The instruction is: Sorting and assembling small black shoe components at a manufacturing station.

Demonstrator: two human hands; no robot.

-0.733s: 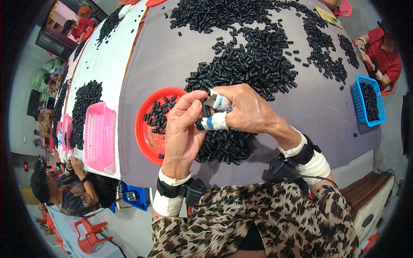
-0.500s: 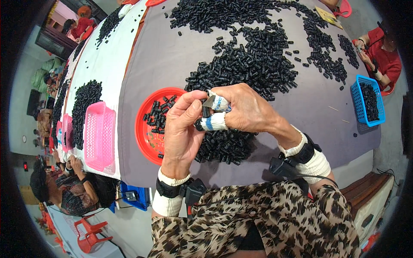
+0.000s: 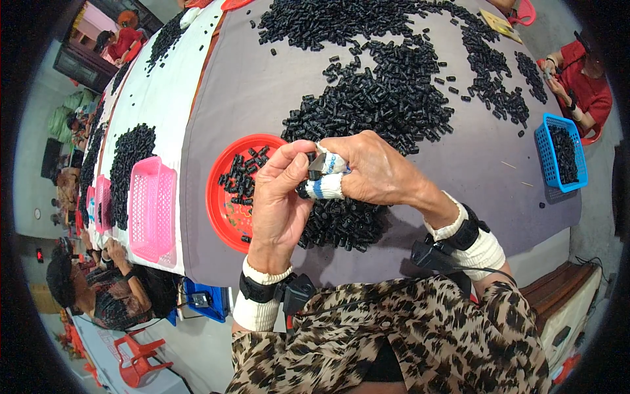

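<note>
Left hand (image 3: pixel 279 197): we hold it raised over the near edge of the bench (image 3: pixel 236 98), palm turned right, thumb and forefinger pinched on a small black part (image 3: pixel 312 175).

Right hand (image 3: pixel 374 172): we meet the left with it; its fingers (image 3: pixel 326 188), two wrapped in white tape, are clenched about the same part from the other side. A thin grey piece shows between the taped fingertips; we cannot tell what it is.

Part: in the air between both hands, above the near pile (image 3: pixel 341 223) and just right of the red tray (image 3: pixel 239 190).

Red tray: round and shallow, on the bench to the left of our hands, with a scatter of black parts in it.

Near pile: black parts heaped directly under the hands, touching the tray's right side.

Far pile (image 3: pixel 380 98): a much larger spread of the same parts running across the grey cover to the far end.

Blue basket (image 3: pixel 560 161): at the right edge of the bench, filled with black parts.

Pink baskets (image 3: pixel 151 210): on the white-covered neighbouring bench to the left, beside another black heap.

Wrists: both carry white cuffs and black straps with small devices.

Other people: one in red (image 3: pixel 584 82) seated at the far right, one at the lower left (image 3: pixel 98 289).
</note>
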